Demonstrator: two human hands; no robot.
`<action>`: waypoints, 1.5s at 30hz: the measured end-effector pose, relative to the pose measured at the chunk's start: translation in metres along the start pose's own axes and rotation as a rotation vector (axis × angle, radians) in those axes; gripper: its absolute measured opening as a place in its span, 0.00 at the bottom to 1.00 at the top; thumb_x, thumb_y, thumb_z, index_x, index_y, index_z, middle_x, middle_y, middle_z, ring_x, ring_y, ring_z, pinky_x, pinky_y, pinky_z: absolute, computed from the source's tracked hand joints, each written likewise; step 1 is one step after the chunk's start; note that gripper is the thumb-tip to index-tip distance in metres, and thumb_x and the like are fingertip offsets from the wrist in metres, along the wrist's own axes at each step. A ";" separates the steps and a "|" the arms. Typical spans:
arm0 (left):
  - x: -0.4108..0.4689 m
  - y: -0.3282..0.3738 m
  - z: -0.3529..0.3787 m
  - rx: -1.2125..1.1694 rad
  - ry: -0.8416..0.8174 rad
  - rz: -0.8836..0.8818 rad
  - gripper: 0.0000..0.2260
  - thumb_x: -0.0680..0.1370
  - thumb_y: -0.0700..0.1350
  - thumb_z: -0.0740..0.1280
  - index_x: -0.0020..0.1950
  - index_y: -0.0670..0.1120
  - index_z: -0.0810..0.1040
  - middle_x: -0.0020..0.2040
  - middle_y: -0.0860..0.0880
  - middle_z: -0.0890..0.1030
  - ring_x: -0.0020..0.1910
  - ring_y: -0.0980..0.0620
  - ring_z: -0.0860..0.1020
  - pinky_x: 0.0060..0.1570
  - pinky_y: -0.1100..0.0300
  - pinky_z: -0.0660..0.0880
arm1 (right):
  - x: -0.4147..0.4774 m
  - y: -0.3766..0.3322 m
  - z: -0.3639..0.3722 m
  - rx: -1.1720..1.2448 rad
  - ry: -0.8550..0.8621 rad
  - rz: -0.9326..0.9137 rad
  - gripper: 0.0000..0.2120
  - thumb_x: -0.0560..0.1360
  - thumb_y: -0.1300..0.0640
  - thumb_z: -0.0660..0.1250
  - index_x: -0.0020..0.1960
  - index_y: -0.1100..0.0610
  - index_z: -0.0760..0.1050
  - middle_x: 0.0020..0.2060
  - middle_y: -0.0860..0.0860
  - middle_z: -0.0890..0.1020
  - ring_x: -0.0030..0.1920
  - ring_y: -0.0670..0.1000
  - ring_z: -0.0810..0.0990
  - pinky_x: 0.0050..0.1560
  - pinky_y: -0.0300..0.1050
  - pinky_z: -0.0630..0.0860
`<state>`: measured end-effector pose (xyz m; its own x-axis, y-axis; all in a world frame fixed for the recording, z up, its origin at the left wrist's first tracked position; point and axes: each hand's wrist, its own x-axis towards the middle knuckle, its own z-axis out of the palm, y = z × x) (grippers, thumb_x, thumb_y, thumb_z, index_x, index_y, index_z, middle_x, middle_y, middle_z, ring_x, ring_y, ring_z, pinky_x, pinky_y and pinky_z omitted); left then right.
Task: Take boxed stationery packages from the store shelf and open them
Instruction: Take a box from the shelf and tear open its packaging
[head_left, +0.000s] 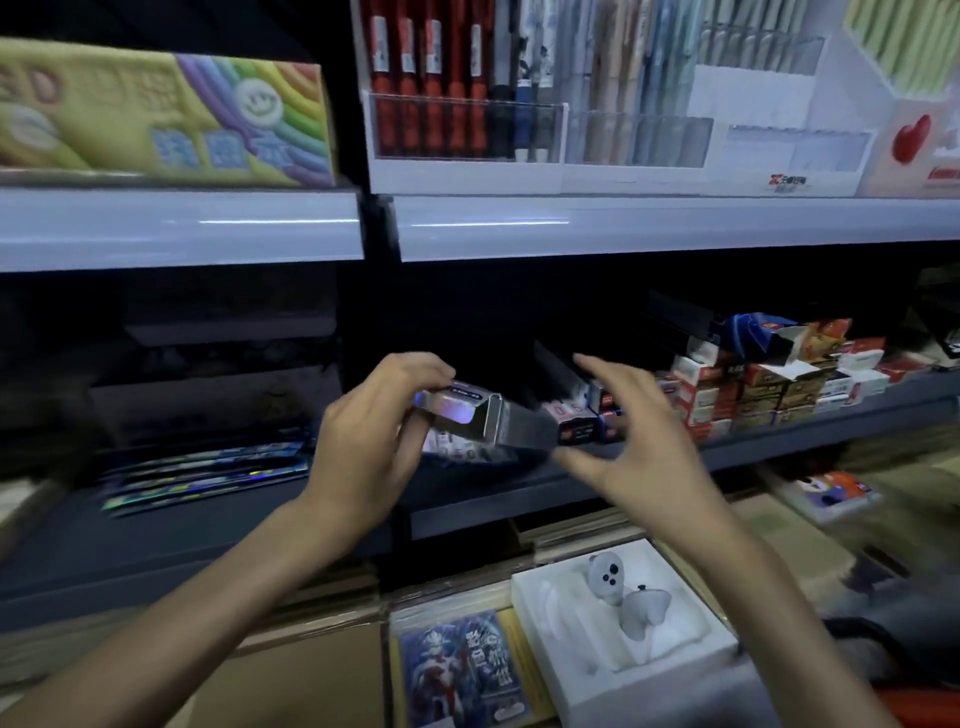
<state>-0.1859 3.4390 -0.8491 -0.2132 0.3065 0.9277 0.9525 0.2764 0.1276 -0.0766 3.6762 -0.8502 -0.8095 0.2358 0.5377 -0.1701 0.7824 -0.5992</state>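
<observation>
Hands are raised in front of a store shelf (467, 514). The left hand (363, 441) grips a small silvery box (462, 415), fingers curled round one end; the flap (524, 428) at its other end stands open. The right hand (639, 441) hovers just beside that flap, fingers spread, holding nothing. Beyond the right hand, stacked red and white boxes (753, 395) sit on the shelf.

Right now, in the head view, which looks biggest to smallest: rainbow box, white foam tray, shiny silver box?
rainbow box
white foam tray
shiny silver box in the left hand
Nearness to the camera makes real sizes unsure.
</observation>
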 end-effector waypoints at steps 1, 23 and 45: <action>0.000 0.001 -0.009 -0.069 -0.001 -0.075 0.17 0.74 0.25 0.66 0.56 0.44 0.76 0.55 0.48 0.82 0.56 0.53 0.81 0.57 0.63 0.75 | -0.001 -0.008 0.011 -0.137 -0.059 -0.103 0.45 0.69 0.46 0.81 0.80 0.43 0.62 0.74 0.43 0.67 0.75 0.44 0.66 0.72 0.43 0.66; -0.059 -0.020 -0.111 -0.771 0.100 -1.219 0.23 0.77 0.65 0.62 0.61 0.50 0.84 0.57 0.46 0.86 0.54 0.48 0.85 0.57 0.49 0.78 | -0.022 -0.127 0.135 0.634 -0.763 0.304 0.19 0.69 0.51 0.80 0.59 0.49 0.81 0.49 0.44 0.88 0.51 0.43 0.86 0.48 0.35 0.79; -0.086 -0.124 -0.148 0.777 -0.726 -0.356 0.33 0.74 0.65 0.63 0.75 0.50 0.69 0.64 0.49 0.77 0.61 0.44 0.75 0.59 0.47 0.70 | 0.014 -0.086 0.148 0.648 -0.683 0.518 0.27 0.55 0.48 0.85 0.52 0.52 0.85 0.49 0.61 0.86 0.44 0.58 0.84 0.49 0.57 0.79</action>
<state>-0.2536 3.2442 -0.8925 -0.7643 0.4851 0.4249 0.4717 0.8698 -0.1446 -0.1558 3.5267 -0.8787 -0.9773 -0.0781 -0.1970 0.1809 0.1772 -0.9674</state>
